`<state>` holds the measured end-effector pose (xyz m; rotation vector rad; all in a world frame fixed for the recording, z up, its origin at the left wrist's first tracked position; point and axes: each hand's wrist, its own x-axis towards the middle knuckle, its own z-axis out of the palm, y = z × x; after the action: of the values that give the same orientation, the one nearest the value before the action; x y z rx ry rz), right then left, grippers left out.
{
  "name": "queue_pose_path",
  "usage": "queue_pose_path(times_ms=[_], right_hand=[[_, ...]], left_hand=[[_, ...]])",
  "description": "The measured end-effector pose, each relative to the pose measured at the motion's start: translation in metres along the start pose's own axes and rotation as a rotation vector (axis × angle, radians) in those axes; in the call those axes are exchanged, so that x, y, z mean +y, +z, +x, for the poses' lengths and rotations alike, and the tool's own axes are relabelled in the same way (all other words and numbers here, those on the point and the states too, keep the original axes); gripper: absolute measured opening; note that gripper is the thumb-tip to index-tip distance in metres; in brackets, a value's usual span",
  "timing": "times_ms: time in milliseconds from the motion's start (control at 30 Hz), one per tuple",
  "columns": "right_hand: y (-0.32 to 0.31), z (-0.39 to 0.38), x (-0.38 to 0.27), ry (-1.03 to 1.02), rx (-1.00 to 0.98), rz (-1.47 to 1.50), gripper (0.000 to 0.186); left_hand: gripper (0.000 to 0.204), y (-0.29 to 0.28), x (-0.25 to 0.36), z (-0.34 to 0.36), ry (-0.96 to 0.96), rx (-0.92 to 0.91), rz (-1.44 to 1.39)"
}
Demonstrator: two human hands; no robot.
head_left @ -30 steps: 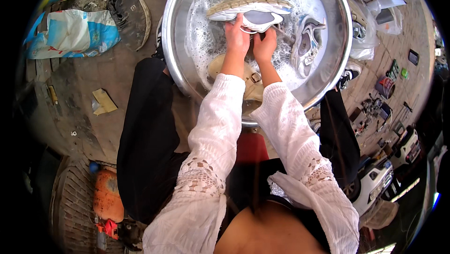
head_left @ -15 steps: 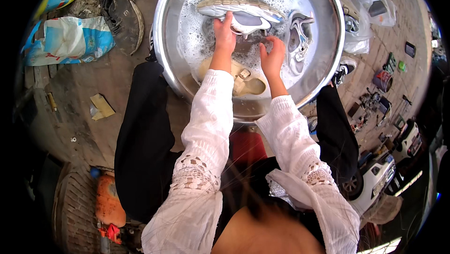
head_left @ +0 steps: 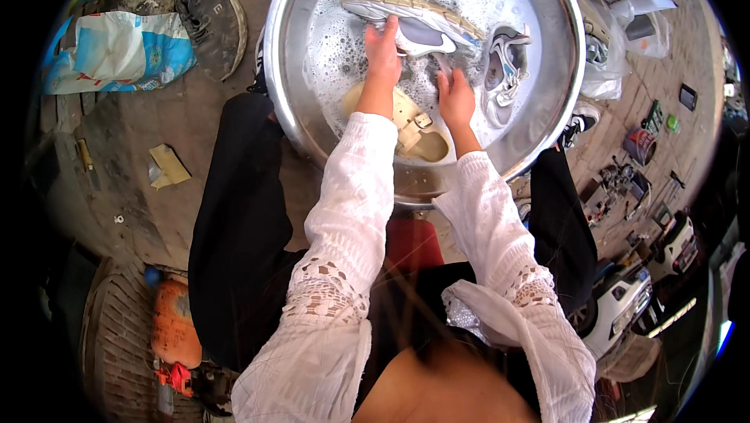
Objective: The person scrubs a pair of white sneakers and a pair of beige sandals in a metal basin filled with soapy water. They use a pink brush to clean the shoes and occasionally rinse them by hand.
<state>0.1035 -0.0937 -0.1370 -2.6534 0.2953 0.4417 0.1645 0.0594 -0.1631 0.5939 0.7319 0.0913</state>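
Note:
A wide metal basin point(head_left: 279, 87) of foamy water stands between my knees. My left hand point(head_left: 383, 56) grips a white and grey sneaker point(head_left: 426, 35), which lies tilted on its side at the far part of the basin, its tan sole turned away from me. Close below its near end, my right hand point(head_left: 456, 101) has its fingers together on a small greyish piece that I cannot make out. A second white and grey sneaker point(head_left: 498, 95) leans against the right side, in the suds. Nearest me, partly under my left forearm, floats a beige buckled sandal point(head_left: 426, 144).
Left of the basin lie a dark worn shoe point(head_left: 205, 21) and a blue and white plastic bag point(head_left: 117, 52). Clear plastic bags point(head_left: 605, 40) sit at the right, near a black and white shoe point(head_left: 580, 120). Tools and parts point(head_left: 621, 181) are scattered farther right.
My right hand has drawn its spread fingers together around a small piece below the sneaker. My left hand keeps its hold, and the sneaker's right end has dipped slightly. The whole view has shifted a little.

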Motion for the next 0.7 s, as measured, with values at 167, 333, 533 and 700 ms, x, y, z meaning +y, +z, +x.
queue_pose_path(times_ms=[167, 333, 533, 700], right_hand=[[0.001, -0.001, -0.001, -0.037, -0.2, 0.312, 0.033], [-0.006, -0.021, 0.014, 0.07, -0.356, 0.703, 0.028], [0.008, 0.015, 0.004, -0.17, -0.089, 0.132, 0.034], [0.013, 0.02, -0.009, -0.162, -0.032, 0.057, 0.039]], left_hand=[[0.044, 0.001, -0.002, 0.004, 0.038, 0.024, 0.047], [0.043, 0.005, 0.007, 0.001, -0.008, 0.064, 0.02], [0.034, 0.0, -0.004, 0.002, -0.007, 0.09, 0.019], [0.036, -0.007, -0.003, 0.008, -0.035, 0.017, -0.098]])
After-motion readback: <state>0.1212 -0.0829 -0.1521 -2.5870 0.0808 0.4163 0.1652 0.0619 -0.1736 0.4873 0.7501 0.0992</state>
